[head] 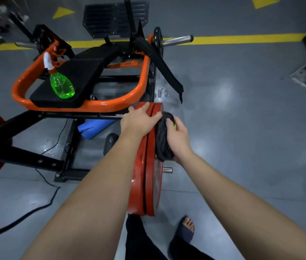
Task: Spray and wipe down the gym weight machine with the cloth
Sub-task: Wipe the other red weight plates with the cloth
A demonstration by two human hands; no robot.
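Two red plates [138,184] stood on edge; the left grip [139,122] lay flat across their rim while the right grip [177,136] clutched the cloth [162,139]. Hard wiping might turn them and nip the left grip.

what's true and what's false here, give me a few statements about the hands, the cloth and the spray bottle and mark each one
1. The right hand holds the dark cloth against the red weight plates. True.
2. The left hand grips the spray bottle. False: it rests on the rim of the red weight plates; the spray bottle sits on the black seat pad.
3. The spray bottle is green. True.
4. The blue roll lies on the seat pad. False: it lies on the floor.
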